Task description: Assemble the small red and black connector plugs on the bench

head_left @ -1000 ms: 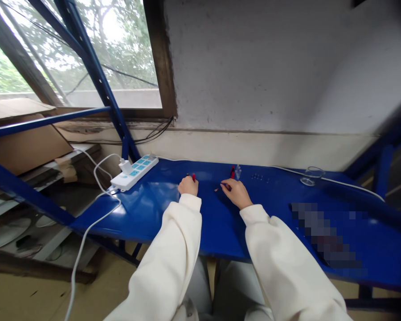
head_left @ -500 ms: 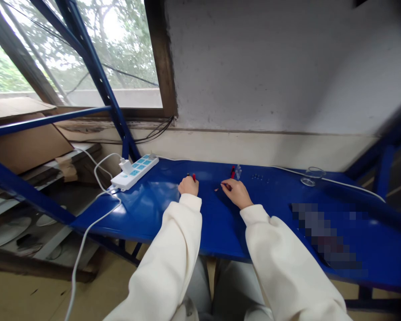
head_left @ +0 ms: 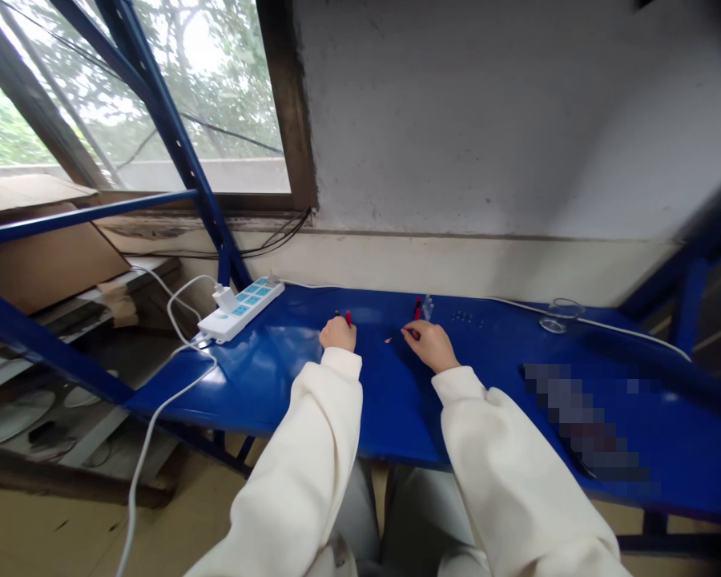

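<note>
Currently the white power strip (head_left: 243, 311) lies along the left edge of the blue tabletop (head_left: 396, 401), its far end near the back edge by the wall (head_left: 486, 120). Right of the strip, past a broad stretch of glossy blue surface, the left hand (head_left: 339, 333) is closed around a red-ended object (head_left: 348, 318). Farther right of the strip, the right hand (head_left: 431, 344) has its fingertips drawn together; whether they pinch anything is too small to tell. A gap separates the hands, and a small copper-coloured scrap (head_left: 388, 340) lies in it, nearer the right one. On the strip's far right come a second red object (head_left: 418, 308), clear plastic pieces (head_left: 428, 307), tiny specks (head_left: 469, 319) and what seems a clear dish (head_left: 553, 325). The front edge runs under both white sleeves (head_left: 306, 425).
</note>
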`<state>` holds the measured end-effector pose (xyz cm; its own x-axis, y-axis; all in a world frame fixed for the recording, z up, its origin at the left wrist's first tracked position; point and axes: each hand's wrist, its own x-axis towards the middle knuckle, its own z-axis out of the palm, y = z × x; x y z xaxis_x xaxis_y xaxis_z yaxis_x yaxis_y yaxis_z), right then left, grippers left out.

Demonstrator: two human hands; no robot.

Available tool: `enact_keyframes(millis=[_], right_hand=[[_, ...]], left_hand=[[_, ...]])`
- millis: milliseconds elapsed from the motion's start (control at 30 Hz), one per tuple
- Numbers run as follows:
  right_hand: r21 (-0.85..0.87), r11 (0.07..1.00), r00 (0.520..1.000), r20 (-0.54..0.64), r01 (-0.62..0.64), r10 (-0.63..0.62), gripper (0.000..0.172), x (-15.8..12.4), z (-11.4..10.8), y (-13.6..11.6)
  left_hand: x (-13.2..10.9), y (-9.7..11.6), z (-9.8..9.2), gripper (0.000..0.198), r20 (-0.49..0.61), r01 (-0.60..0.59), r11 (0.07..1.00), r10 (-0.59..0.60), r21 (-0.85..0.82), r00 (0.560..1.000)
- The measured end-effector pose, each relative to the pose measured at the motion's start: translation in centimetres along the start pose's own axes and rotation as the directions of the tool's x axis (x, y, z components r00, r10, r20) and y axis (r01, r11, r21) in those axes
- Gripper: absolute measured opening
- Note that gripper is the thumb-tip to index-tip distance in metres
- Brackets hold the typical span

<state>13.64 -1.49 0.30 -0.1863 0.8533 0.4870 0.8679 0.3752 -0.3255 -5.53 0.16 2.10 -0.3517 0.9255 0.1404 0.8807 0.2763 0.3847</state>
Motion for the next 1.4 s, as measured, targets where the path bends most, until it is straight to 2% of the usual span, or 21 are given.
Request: enact_keyframes(millis=[100,200,267,333,400,500,567,600,700,833,933,1033,1133,1233,1333,1400], right_hand=[[-0.052,0.997,0.998,0.032,-0.053,0.055,0.020,0.0,-0.4,0.0],[-0.123,0.981,0.985,0.063,-0.152,0.161,0.020,0.0,-0.7,0.2],[-0.168,0.956,0.965,0.055,-0.243,0.255,0.019,0.1,-0.8,0.5],[-0.199,0.921,0.938,0.026,-0.335,0.347,0.020,0.1,-0.9,0.9],[-0.215,0.889,0.910,-0.005,-0.405,0.414,0.020,0.2,-0.9,1.4],[-0.230,0.860,0.888,-0.042,-0.455,0.459,0.022,0.2,-0.7,1.9],[-0.239,0.851,0.882,-0.058,-0.467,0.468,0.024,0.2,-0.5,2.2],[-0.242,0.849,0.881,-0.066,-0.469,0.468,0.025,0.2,-0.3,2.4],[-0.235,0.856,0.887,-0.096,-0.460,0.451,0.027,0.3,0.3,3.0],[-0.208,0.873,0.897,-0.131,-0.442,0.423,0.027,0.6,1.1,3.8],[-0.191,0.877,0.896,-0.145,-0.441,0.419,0.026,0.7,1.5,4.1],[-0.177,0.872,0.888,-0.150,-0.457,0.435,0.027,0.7,1.6,4.2],[-0.173,0.863,0.879,-0.138,-0.475,0.456,0.027,0.9,1.7,4.3],[-0.175,0.844,0.862,-0.122,-0.506,0.492,0.027,1.1,2.0,4.5],[-0.172,0.829,0.846,-0.125,-0.533,0.518,0.027,1.4,2.3,4.7],[-0.160,0.830,0.845,-0.131,-0.535,0.519,0.027,1.6,2.5,4.8]], left_hand=[[0.0,0.0,-0.2,0.024,0.018,0.011,1.000,-0.011,0.009,1.000],[-0.3,0.0,-0.3,0.024,0.051,0.000,0.999,-0.002,0.042,0.999],[-0.8,0.4,-0.2,0.025,0.088,-0.067,0.996,0.061,0.066,0.994],[-1.6,1.2,0.0,0.026,0.124,-0.208,0.976,0.198,0.071,0.972],[-2.5,2.4,0.4,0.029,0.131,-0.396,0.917,0.387,0.048,0.912],[-3.4,4.8,1.0,0.033,0.106,-0.650,0.760,0.647,-0.010,0.755],[-3.5,6.2,1.6,0.044,0.111,-0.741,0.671,0.738,-0.016,0.666],[-3.4,6.8,2.0,0.050,0.120,-0.756,0.655,0.751,-0.011,0.649],[-2.7,7.9,3.4,0.057,0.129,-0.746,0.666,0.739,0.003,0.661],[-1.6,8.6,4.9,0.052,0.085,-0.741,0.672,0.739,-0.011,0.669],[-1.3,9.0,5.0,0.038,0.042,-0.721,0.691,0.723,-0.053,0.690],[-1.2,9.1,4.1,0.026,-0.006,-0.682,0.721,0.687,-0.124,0.727],[-1.5,8.3,3.1,0.019,-0.070,-0.636,0.724,0.644,-0.265,0.762],[-2.2,6.9,2.2,0.016,-0.153,-0.587,0.674,0.589,-0.449,0.794],[-3.0,5.4,2.1,0.017,-0.237,-0.560,0.596,0.534,-0.576,0.812],[-3.3,4.6,2.5,0.018,-0.263,-0.527,0.575,0.480,-0.626,0.837]])
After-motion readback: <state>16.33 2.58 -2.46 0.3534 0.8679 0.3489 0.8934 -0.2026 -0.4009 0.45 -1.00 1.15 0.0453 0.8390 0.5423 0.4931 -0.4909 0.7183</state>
